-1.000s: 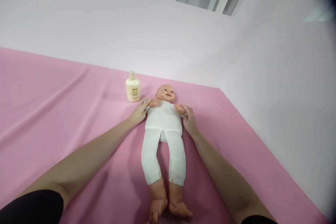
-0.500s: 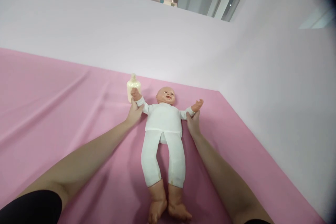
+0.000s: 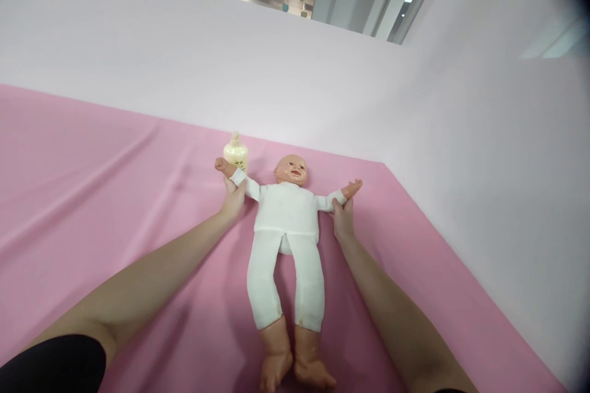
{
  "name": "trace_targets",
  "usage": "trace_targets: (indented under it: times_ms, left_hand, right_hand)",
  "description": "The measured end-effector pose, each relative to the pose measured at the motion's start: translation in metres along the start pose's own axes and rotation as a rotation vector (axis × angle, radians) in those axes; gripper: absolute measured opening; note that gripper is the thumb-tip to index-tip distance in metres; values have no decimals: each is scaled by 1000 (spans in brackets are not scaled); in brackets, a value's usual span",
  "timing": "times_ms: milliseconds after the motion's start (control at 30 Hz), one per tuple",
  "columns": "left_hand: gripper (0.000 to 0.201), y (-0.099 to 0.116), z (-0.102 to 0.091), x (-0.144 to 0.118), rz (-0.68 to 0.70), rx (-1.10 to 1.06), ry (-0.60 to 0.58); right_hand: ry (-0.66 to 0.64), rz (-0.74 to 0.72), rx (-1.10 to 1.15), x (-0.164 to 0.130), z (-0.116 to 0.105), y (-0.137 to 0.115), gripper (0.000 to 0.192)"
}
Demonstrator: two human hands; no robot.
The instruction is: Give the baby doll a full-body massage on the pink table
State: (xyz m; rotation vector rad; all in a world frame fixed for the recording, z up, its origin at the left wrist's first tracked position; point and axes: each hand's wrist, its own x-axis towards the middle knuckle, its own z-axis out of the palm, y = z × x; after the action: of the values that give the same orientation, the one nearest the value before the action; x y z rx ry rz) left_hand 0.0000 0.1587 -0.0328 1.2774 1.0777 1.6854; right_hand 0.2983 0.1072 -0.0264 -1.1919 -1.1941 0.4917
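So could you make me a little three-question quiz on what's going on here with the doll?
1. True or false: the doll lies face down on the pink sheet.
2. What does the left hand grip?
A. a doll's arm
B. the bottle
C. a foot
3. Fill in: the cream bottle stands beyond the doll's ____ that the left hand holds.

Key
1. False: face up.
2. A; the right hand grips the other arm.
3. arm

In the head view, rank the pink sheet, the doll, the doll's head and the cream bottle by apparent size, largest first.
1. pink sheet
2. doll
3. doll's head and cream bottle: these look about alike, and the doll's arm hides part of the bottle, so no ranking between them.
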Motion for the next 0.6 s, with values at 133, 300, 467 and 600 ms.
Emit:
trace_targets:
  times_ms: [133, 300, 467, 600]
  left_hand:
    - [57, 10, 6, -8, 149, 182, -229]
    - [49, 15, 9, -13, 333, 537, -552]
    - [46, 22, 10, -15, 338, 526, -538]
    - [48, 21, 9, -13, 242, 285, -315]
  right_hand:
    - [-167, -162, -68, -5, 5, -12, 62]
    - [-370, -304, -294, -9, 10, -5, 54]
    - [-348, -286, -312, -11, 12, -6, 56]
    - [-150, -148, -135, -11, 11, -16, 62]
